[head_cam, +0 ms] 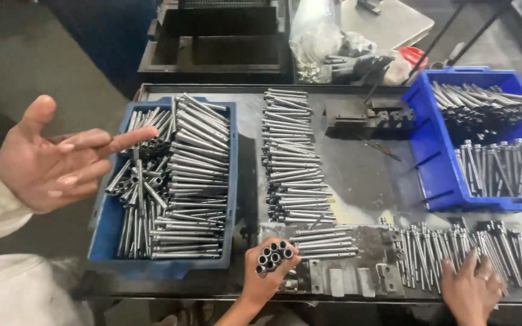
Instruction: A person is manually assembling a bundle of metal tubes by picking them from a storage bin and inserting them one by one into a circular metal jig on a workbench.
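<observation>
Dark table (pixel 357 175), the left bin (pixel 101 241) is the landmark: blue, packed with grey tubes, some stacked crosswise, some loose on end. Second blue bin (pixel 430 157) well right of it, at the table's far right, also holds tubes. Long stack of tubes (pixel 291 163) just right of the left bin. Row of rods (pixel 442 253) far right of the left bin, along the near edge. Co-worker's hand (pixel 49 163), cream sleeve, left of the left bin, palm open, fingertips over its far-left corner. Left hand (pixel 264 281) just right of the left bin's near corner, closed round a bundle (pixel 274 255) of tubes, ends facing up. Right hand (pixel 469 293) far right of the bin, fingers spread flat on the rods, gripping nothing.
</observation>
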